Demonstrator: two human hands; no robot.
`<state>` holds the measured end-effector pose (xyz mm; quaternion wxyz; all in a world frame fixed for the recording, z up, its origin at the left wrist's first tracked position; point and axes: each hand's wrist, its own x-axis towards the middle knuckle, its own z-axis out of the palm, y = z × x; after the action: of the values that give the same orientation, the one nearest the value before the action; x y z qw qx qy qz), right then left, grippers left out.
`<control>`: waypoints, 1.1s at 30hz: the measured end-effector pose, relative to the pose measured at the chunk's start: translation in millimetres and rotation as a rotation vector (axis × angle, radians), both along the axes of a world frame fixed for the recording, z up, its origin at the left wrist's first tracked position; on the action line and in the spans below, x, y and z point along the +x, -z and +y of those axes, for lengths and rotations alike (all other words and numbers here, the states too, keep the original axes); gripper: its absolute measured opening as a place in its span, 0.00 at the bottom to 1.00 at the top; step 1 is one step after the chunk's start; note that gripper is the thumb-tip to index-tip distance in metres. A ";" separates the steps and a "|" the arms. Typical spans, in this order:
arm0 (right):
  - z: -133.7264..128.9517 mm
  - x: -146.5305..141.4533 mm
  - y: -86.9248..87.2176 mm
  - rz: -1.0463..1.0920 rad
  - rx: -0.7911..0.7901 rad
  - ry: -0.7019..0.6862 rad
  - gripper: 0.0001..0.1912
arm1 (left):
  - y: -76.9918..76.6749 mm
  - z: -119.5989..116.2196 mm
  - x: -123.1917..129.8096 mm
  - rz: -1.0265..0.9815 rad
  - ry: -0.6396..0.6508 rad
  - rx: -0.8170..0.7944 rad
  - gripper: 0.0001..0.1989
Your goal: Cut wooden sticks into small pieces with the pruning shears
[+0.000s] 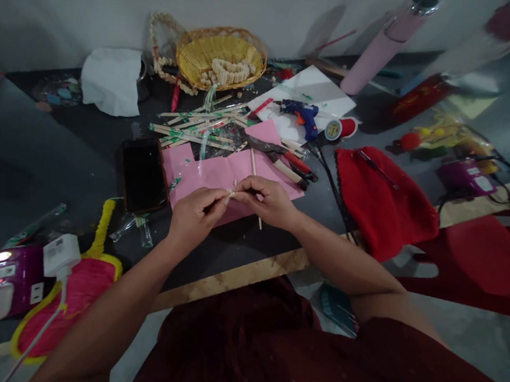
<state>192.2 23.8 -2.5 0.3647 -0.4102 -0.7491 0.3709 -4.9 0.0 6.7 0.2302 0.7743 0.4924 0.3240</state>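
Note:
My left hand (197, 214) and my right hand (272, 202) meet over the pink paper (214, 170) near the table's front edge. Fingertips of both are pinched on a small cluster of pale wooden pieces (232, 190), mostly covered by the fingers. A thin wooden stick (253, 162) passes beneath my right hand; whether that hand touches it is unclear. Just beyond lie pliers (296, 162) with red handles. Several chopsticks (198, 130), some in green-printed wrappers, are heaped behind the paper.
A yellow wicker basket (186, 55) holds pale pieces at the back. Left are a phone (143, 175) and a purple power box (13, 277). Rightward are a blue glue gun (304, 116), red thread spool (347, 127), red cloth (382, 214) and leaning pink flask (377, 56).

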 end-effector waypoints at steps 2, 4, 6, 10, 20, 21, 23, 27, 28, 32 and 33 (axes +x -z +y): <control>7.5 7.5 2.3 -0.127 0.140 0.056 0.06 | 0.1 0.2 0.0 -0.034 -0.036 -0.002 0.09; 14.4 14.1 6.1 -0.263 0.286 0.071 0.06 | -0.1 0.2 -0.1 -0.079 -0.072 -0.008 0.09; 18.2 18.0 9.8 -0.370 0.340 0.057 0.07 | -0.6 0.1 -0.4 -0.116 -0.097 -0.020 0.08; 17.5 17.8 13.7 -0.516 0.317 0.077 0.11 | -1.0 0.8 -1.1 -0.170 -0.138 -0.064 0.08; 20.9 19.5 13.6 -0.517 0.377 0.140 0.11 | 2.6 2.7 -1.8 -0.276 -0.136 -0.091 0.10; 23.0 22.8 10.5 -0.508 0.394 0.156 0.10 | 2.2 2.7 -1.8 -0.283 -0.135 -0.101 0.10; 27.7 32.9 3.1 -0.522 0.421 0.205 0.09 | 0.5 2.6 -1.4 -0.300 -0.134 -0.124 0.10; 35.0 63.4 -6.2 -0.681 0.403 0.284 0.06 | -4.1 2.7 -0.1 -0.360 -0.142 -0.166 0.08; 35.7 70.8 -5.6 -0.733 0.390 0.302 0.06 | -4.8 2.8 0.1 -0.376 -0.142 -0.177 0.07; 35.4 86.1 5.8 -0.840 0.364 0.371 0.10 | -4.5 3.5 0.6 -0.407 -0.122 -0.200 0.07; 35.3 86.0 9.4 -0.842 0.362 0.386 0.12 | -3.9 3.5 0.6 -0.412 -0.119 -0.203 0.07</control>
<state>278.2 59.1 -11.9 0.1581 -0.5857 -0.7941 -0.0375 -4.2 3.5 10.6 0.3830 0.6345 0.5096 0.4371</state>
